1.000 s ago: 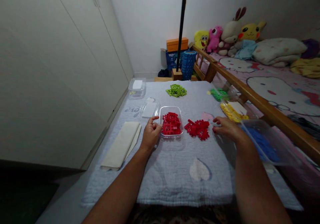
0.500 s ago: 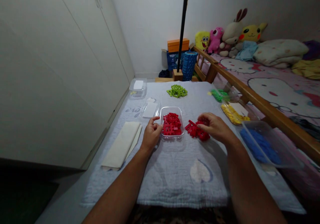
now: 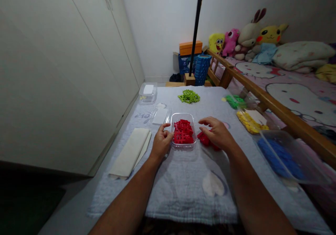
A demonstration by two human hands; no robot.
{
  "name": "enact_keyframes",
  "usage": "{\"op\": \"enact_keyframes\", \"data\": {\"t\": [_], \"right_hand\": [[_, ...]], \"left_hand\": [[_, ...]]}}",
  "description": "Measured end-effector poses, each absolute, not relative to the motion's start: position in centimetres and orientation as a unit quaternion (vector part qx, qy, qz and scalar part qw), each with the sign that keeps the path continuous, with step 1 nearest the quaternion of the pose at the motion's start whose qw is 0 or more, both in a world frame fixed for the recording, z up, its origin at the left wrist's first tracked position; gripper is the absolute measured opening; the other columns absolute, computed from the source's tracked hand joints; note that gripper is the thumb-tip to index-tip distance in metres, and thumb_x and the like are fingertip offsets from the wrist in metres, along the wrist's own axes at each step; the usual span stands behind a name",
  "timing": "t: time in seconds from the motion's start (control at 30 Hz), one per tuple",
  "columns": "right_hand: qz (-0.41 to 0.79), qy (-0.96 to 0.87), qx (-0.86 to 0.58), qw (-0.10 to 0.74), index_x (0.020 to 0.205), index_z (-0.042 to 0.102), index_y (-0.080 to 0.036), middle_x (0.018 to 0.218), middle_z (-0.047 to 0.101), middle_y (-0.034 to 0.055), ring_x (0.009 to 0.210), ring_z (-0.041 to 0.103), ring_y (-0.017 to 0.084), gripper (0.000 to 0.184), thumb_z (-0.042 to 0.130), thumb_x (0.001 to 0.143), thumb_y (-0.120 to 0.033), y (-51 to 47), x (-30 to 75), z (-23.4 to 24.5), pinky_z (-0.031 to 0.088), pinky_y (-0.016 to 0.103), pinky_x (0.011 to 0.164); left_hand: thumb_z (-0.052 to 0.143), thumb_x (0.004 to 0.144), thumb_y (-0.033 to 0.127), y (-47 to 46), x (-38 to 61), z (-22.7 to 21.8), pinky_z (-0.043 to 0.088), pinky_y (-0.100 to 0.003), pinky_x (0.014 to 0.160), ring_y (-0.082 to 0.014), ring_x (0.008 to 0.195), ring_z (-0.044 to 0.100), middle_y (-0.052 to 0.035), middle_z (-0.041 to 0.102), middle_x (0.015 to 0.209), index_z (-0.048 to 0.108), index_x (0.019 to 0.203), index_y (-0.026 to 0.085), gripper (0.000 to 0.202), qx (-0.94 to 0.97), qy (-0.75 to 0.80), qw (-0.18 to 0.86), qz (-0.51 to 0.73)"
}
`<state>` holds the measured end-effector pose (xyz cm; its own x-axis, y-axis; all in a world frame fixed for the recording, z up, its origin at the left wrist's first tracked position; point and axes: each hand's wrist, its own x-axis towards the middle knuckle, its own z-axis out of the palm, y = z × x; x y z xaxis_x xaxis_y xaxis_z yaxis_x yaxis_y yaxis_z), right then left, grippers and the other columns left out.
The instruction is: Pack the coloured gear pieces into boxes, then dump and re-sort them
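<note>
A clear plastic container (image 3: 195, 137) holding red plastic building pieces (image 3: 183, 132) stands in the middle of the cloth-covered table. My left hand (image 3: 162, 140) is at its left wall, thumb and curled fingers gripping that side. To the right of the container lies a small heap of loose red pieces (image 3: 205, 139), partly covered by my right hand (image 3: 216, 133). The thumb and fingers of that hand are apart, and I see nothing between them. Behind and left of the container, a clear lid (image 3: 160, 116) with a white label lies on the cloth.
Light green pieces (image 3: 189, 96) lie in a pile farther back. Containers of green (image 3: 235, 101), yellow (image 3: 250, 121) and blue pieces (image 3: 279, 156) line the right side by the wooden bed rail (image 3: 252, 84). A folded cream cloth (image 3: 130, 152) and another clear container (image 3: 148, 92) are on the left.
My right hand has shifted left over the loose red heap toward the container, its fingers now apart. My left hand stays at the container. The whole view has shifted slightly.
</note>
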<state>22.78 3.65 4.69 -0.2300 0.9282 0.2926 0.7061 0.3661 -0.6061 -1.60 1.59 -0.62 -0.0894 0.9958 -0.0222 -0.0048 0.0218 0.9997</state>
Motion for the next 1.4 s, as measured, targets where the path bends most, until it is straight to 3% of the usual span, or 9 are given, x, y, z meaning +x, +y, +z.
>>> {"op": "enact_keyframes", "data": {"t": [0.17,0.37,0.57,0.77,1.13,1.23,1.4], "right_hand": [[0.182,-0.687,-0.656,0.255,0.098,0.072,-0.019,0.096,0.073,0.0081,0.081,0.066,0.019,0.019,0.062,0.083,-0.025,4.9,27.9,3.5,0.051,0.031,0.076],[0.192,-0.678,-0.677,0.216,0.096,0.073,-0.017,0.096,0.072,0.0099,0.084,0.066,0.022,0.023,0.065,0.08,-0.031,4.6,30.6,0.7,0.05,0.033,0.077],[0.237,-0.693,-0.634,0.247,0.088,0.073,-0.018,0.096,0.072,0.0091,0.087,0.066,0.022,0.021,0.059,0.072,-0.017,4.4,31.0,-0.4,0.05,0.033,0.079],[0.219,-0.67,-0.648,0.291,0.077,0.071,-0.02,0.081,0.07,0.0053,0.076,0.063,0.02,0.016,0.056,0.07,-0.02,4.6,30.7,-0.7,0.047,0.031,0.074],[0.173,-0.677,-0.638,0.323,0.075,0.075,-0.022,0.091,0.073,0.0069,0.091,0.065,0.024,0.023,0.054,0.066,-0.019,5.0,30.8,-1.3,0.048,0.039,0.088],[0.14,-0.659,-0.635,0.378,0.079,0.077,-0.023,0.094,0.073,0.0075,0.095,0.065,0.025,0.023,0.056,0.07,-0.025,5.0,30.4,-0.8,0.049,0.041,0.091],[0.201,-0.622,-0.578,0.488,0.093,0.077,-0.02,0.088,0.075,0.0065,0.078,0.067,0.021,0.028,0.054,0.08,-0.029,4.5,26.4,0.2,0.053,0.035,0.074]], "left_hand": [[0.068,0.077,0.038,1.7,-1.6,-0.7,0.024,-0.02,0.05,-0.0078,0.047,0.034,0.0123,0.038,0.055,0.057,0.118,0.019,0.047,0.473,0.529,0.481,0.515],[0.069,0.077,0.039,1.7,-1.6,-0.6,0.024,-0.019,0.049,-0.0079,0.048,0.035,0.0125,0.037,0.055,0.056,0.117,0.019,0.047,0.474,0.526,0.484,0.514],[0.067,0.079,0.037,1.5,-1.6,-0.3,0.024,-0.019,0.049,-0.0076,0.048,0.032,0.0126,0.036,0.055,0.056,0.118,0.017,0.045,0.481,0.53,0.475,0.512],[0.068,0.078,0.039,1.5,-1.6,-0.2,0.024,-0.019,0.049,-0.0076,0.048,0.033,0.0129,0.036,0.055,0.056,0.118,0.018,0.047,0.48,0.533,0.475,0.51],[0.068,0.077,0.04,1.5,-1.5,-0.3,0.023,-0.019,0.049,-0.0075,0.047,0.033,0.0129,0.037,0.055,0.057,0.117,0.018,0.047,0.475,0.531,0.477,0.514],[0.068,0.078,0.039,1.5,-1.6,-0.3,0.025,-0.019,0.05,-0.0077,0.048,0.034,0.0126,0.037,0.055,0.057,0.117,0.018,0.046,0.48,0.533,0.471,0.513],[0.068,0.078,0.039,1.6,-1.7,-0.6,0.026,-0.019,0.051,-0.0078,0.048,0.035,0.0124,0.037,0.055,0.057,0.118,0.018,0.046,0.481,0.527,0.475,0.515]]}}
